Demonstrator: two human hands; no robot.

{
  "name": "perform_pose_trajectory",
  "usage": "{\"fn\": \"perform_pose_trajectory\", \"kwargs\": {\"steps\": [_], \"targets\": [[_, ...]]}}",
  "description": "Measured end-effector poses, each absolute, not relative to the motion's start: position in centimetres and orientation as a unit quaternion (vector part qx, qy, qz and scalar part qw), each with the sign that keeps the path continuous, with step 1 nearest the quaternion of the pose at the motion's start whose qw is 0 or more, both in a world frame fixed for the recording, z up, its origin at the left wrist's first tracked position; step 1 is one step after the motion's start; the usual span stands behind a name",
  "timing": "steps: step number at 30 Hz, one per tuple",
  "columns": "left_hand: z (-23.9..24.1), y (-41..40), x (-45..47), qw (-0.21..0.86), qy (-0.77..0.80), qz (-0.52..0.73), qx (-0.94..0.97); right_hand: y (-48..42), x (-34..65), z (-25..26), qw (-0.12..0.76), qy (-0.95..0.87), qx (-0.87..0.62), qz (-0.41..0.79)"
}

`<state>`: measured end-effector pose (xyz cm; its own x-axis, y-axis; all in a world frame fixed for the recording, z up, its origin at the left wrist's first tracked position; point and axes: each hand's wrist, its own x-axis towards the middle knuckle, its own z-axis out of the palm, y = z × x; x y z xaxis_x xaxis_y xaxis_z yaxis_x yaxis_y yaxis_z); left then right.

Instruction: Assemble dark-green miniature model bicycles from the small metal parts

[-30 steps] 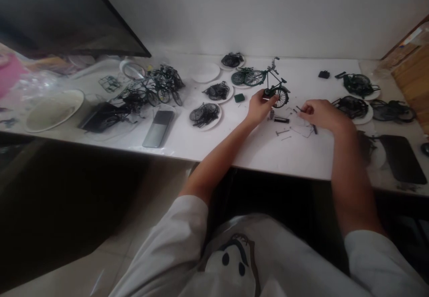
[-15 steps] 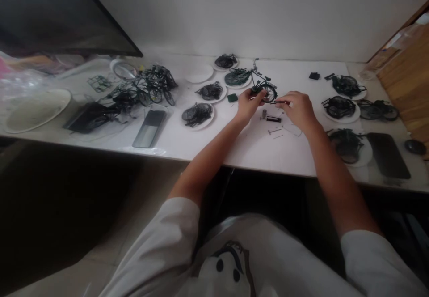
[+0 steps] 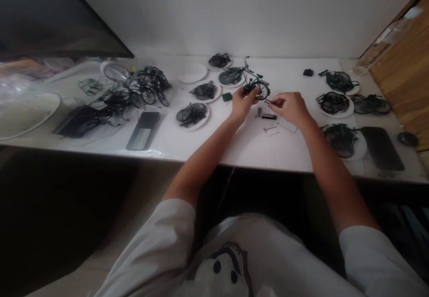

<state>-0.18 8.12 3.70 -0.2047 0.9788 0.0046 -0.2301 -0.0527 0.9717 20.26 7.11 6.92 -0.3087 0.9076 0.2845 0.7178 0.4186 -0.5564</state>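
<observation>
A small dark green model bicycle (image 3: 255, 81) stands upright on the white table (image 3: 254, 149). My left hand (image 3: 241, 101) is closed on its rear part, beside the back wheel. My right hand (image 3: 291, 108) pinches a thin dark pin-like part (image 3: 270, 102), its tip pointing at the back wheel. Just below the hands lie a short black rod (image 3: 269, 117), a small grey cylinder (image 3: 259, 111) and thin metal pins (image 3: 271, 129).
White plates with dark bicycle parts (image 3: 192, 113) sit left and right (image 3: 333, 103) of the hands. A heap of finished model bicycles (image 3: 140, 90) lies at left, with a phone (image 3: 143, 130) in front. Another dark phone (image 3: 382, 147) lies at right, a dark screen (image 3: 50, 19) top left.
My right hand came off the table with the thin part and moved left to the bicycle's back wheel. The left hand kept its hold. The view shifted right.
</observation>
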Motion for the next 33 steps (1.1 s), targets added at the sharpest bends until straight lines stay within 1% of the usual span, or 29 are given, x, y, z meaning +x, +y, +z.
{"fn": "perform_pose_trajectory", "kwargs": {"steps": [10, 15, 19, 33], "targets": [[3.6, 8.2, -0.1, 0.5, 0.479, 0.608, 0.388, 7.5, 19.9, 6.5, 0.351, -0.774, -0.493, 0.185], [3.4, 8.2, -0.3, 0.505, 0.474, 0.611, 0.384, 7.9, 19.9, 6.0, 0.355, -0.783, -0.469, 0.203], [3.4, 8.2, -0.3, 0.507, 0.471, 0.616, 0.374, 8.0, 19.9, 6.0, 0.368, -0.789, -0.454, 0.192], [3.1, 8.7, -0.6, 0.512, 0.491, 0.608, 0.357, 7.5, 19.4, 5.8, 0.378, -0.772, -0.475, 0.188]]}}
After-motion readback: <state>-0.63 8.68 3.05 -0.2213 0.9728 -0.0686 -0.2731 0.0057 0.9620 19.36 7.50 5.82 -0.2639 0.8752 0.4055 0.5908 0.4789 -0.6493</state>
